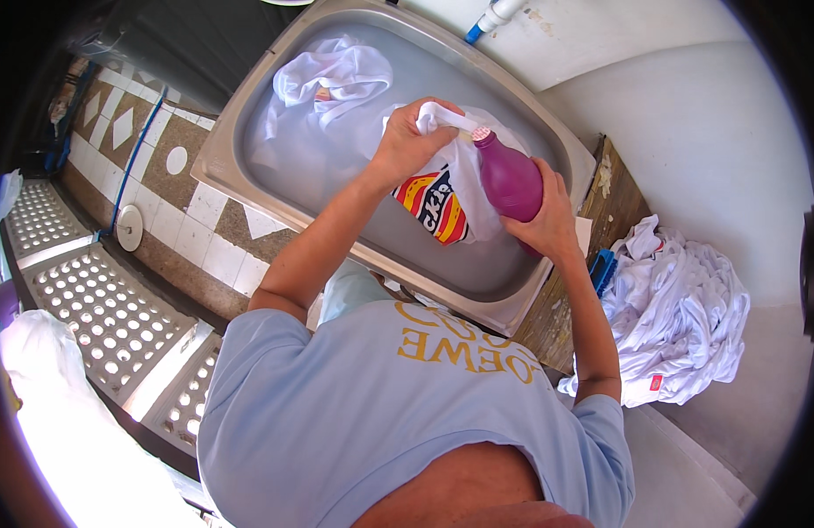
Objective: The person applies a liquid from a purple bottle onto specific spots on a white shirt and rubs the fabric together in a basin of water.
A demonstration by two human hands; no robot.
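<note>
My left hand point(416, 141) is closed on the edge of a wet white shirt point(435, 207), lifted partly out of cloudy water. A bold red, yellow and black print shows on the hanging part of the shirt. My right hand point(548, 216) wraps round a purple plastic bottle point(512, 183), tilted with its pale, speckled top up and to the left. That top is close to the stretched strip of cloth; I cannot tell whether they touch. Both hands are over a metal basin point(220, 157). Another white garment point(336, 75) lies partly sunk at its far left.
A heap of white clothes point(675, 308) lies right of the basin, with a blue brush-like object point(603, 270) beside it. A worn wooden board point(614, 189) runs along the basin's right side. A white wall point(653, 97) closes off the right; perforated grey panels point(103, 299) stand at left.
</note>
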